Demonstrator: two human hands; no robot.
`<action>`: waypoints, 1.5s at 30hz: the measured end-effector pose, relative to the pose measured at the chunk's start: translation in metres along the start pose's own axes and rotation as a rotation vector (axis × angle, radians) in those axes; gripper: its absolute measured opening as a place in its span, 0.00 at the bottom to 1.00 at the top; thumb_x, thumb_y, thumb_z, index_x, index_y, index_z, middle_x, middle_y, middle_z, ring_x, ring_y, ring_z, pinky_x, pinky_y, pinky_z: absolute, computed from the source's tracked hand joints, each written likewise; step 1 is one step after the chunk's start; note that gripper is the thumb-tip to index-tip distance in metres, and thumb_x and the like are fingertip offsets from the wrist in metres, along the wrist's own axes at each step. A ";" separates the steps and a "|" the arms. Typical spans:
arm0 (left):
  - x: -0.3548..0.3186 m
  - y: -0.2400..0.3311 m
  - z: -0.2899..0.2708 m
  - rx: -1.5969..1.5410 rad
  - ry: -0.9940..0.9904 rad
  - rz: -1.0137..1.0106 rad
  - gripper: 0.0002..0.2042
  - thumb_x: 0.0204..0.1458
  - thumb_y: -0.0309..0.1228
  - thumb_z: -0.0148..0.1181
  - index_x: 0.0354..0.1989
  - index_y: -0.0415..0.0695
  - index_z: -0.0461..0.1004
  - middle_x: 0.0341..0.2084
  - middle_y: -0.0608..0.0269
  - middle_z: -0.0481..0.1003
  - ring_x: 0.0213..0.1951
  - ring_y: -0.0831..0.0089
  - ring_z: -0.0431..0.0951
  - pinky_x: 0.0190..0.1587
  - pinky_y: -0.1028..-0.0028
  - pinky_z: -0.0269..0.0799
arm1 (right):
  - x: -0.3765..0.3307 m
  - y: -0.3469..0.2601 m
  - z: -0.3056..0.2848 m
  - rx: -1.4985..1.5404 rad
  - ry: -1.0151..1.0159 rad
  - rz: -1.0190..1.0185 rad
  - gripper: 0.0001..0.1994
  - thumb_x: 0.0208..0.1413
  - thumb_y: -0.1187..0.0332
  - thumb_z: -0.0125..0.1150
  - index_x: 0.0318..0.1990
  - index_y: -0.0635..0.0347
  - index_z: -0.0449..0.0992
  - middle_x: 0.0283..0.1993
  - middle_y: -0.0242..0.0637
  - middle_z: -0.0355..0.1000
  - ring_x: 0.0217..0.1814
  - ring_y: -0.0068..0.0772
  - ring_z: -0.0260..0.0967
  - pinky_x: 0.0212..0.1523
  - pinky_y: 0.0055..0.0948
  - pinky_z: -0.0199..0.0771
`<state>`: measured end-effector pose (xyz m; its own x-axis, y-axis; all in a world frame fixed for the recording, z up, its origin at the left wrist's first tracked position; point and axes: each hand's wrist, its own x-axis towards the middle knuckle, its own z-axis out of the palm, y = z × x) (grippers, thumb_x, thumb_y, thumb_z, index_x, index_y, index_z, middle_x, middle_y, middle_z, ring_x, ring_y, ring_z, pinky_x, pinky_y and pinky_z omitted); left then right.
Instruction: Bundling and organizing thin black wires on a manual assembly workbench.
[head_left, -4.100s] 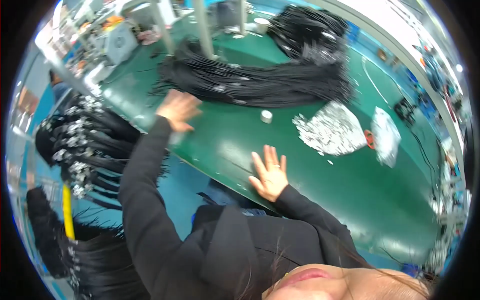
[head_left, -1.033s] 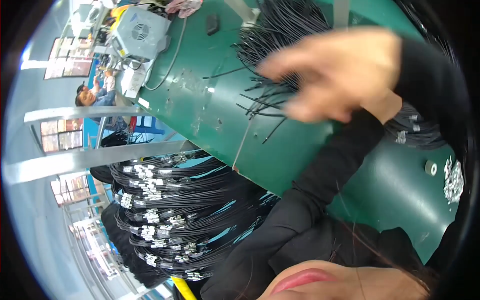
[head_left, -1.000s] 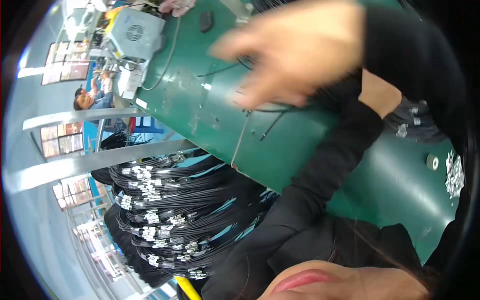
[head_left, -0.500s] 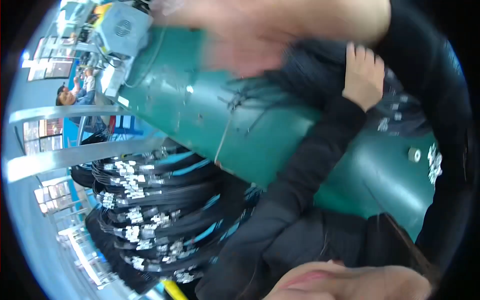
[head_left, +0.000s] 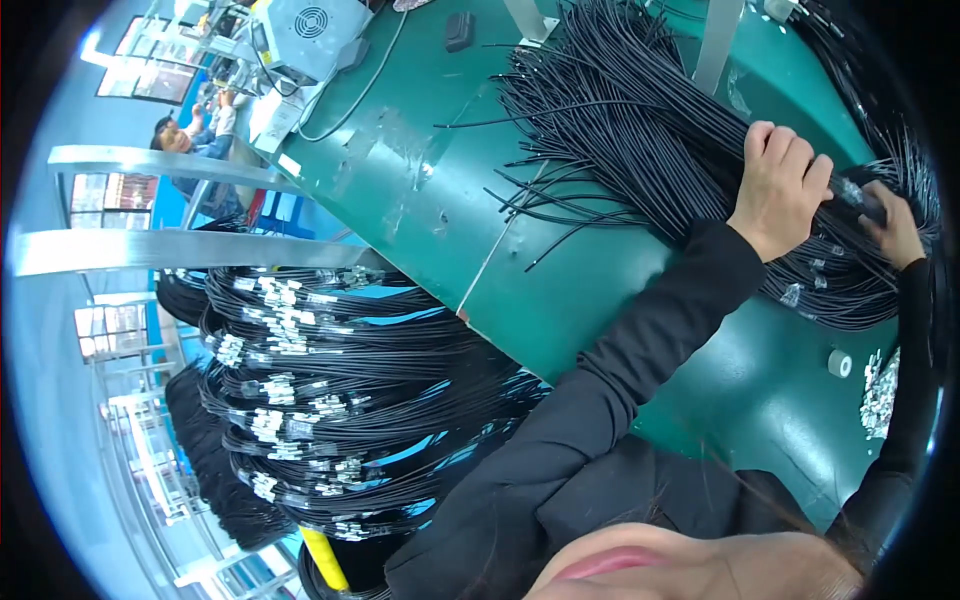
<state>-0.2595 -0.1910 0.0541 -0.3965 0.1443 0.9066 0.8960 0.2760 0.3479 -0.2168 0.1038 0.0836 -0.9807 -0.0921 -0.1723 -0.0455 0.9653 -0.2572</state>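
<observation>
A thick bundle of thin black cables [head_left: 650, 140] lies across the green table, its loose ends fanned out toward the left. My left hand [head_left: 780, 190] is closed over the bundle near its right part, the fingers curled round black cable. Beside it, farther right, my right hand [head_left: 898, 232] has its fingers closed round a dark piece with a shiny, clear-looking end [head_left: 850, 192]; its exact kind is hard to make out. Under both hands, coiled cables [head_left: 850, 305] carry small clear and white connectors or tags.
A metal post [head_left: 718, 45] stands behind the bundle. A white roll [head_left: 840, 364] and a pile of small pale parts [head_left: 880, 398] lie near the right side. Many cable coils [head_left: 340, 390] hang off the table's left edge by a metal rail [head_left: 190, 250]. A grey machine [head_left: 310, 35] stands far left; another person [head_left: 195, 140] sits beyond.
My right arm, blurred across the top before, has swung back to the right side, and that hand now grips the dark piece. My left hand has shifted slightly right and curled round the cables.
</observation>
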 end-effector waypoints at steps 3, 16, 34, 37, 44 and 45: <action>0.002 0.000 -0.001 0.010 0.029 0.022 0.13 0.36 0.30 0.61 0.31 0.40 0.69 0.26 0.58 0.65 0.37 0.59 0.65 0.47 0.60 0.56 | 0.000 0.055 0.006 -0.125 0.214 -0.014 0.18 0.38 0.81 0.58 0.42 0.67 0.66 0.35 0.49 0.67 0.39 0.48 0.66 0.41 0.35 0.64; 0.028 -0.007 -0.060 0.215 -0.224 0.106 0.07 0.36 0.28 0.62 0.24 0.46 0.70 0.13 0.67 0.69 0.17 0.66 0.72 0.23 0.68 0.65 | -0.155 0.006 -0.076 -0.601 0.583 -0.176 0.22 0.39 0.81 0.57 0.47 0.65 0.67 0.34 0.51 0.68 0.39 0.50 0.66 0.37 0.32 0.64; -0.075 0.136 -0.180 0.471 -1.172 0.139 0.06 0.40 0.33 0.58 0.25 0.46 0.72 0.13 0.65 0.70 0.21 0.66 0.73 0.31 0.68 0.65 | -0.464 -0.022 0.076 -0.323 0.077 0.341 0.09 0.29 0.75 0.56 0.23 0.59 0.65 0.20 0.48 0.67 0.27 0.55 0.66 0.26 0.46 0.64; -0.091 0.116 -0.177 0.615 -1.330 -0.003 0.03 0.39 0.31 0.57 0.22 0.51 0.69 0.14 0.65 0.71 0.22 0.65 0.74 0.30 0.67 0.64 | -0.463 -0.020 0.105 -0.163 0.128 0.279 0.08 0.31 0.76 0.55 0.22 0.60 0.64 0.19 0.49 0.67 0.27 0.56 0.67 0.27 0.47 0.65; -0.088 0.092 -0.161 1.136 -0.769 0.061 0.06 0.43 0.33 0.50 0.18 0.49 0.68 0.13 0.62 0.73 0.16 0.64 0.75 0.18 0.64 0.67 | -0.429 -0.033 0.113 0.001 0.223 0.274 0.13 0.37 0.68 0.62 0.25 0.63 0.63 0.24 0.53 0.65 0.30 0.58 0.64 0.29 0.46 0.63; -0.090 0.093 -0.153 1.156 -0.807 -0.011 0.06 0.43 0.32 0.50 0.18 0.48 0.70 0.13 0.59 0.73 0.18 0.63 0.76 0.20 0.63 0.69 | -0.422 -0.031 0.114 0.055 0.275 0.180 0.13 0.40 0.69 0.58 0.22 0.65 0.59 0.21 0.55 0.59 0.26 0.60 0.59 0.25 0.47 0.56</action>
<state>-0.1099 -0.3242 0.0413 -0.7595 0.5255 0.3834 0.3806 0.8369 -0.3933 0.2204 0.0845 0.0562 -0.9870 0.1554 0.0420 0.1360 0.9446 -0.2987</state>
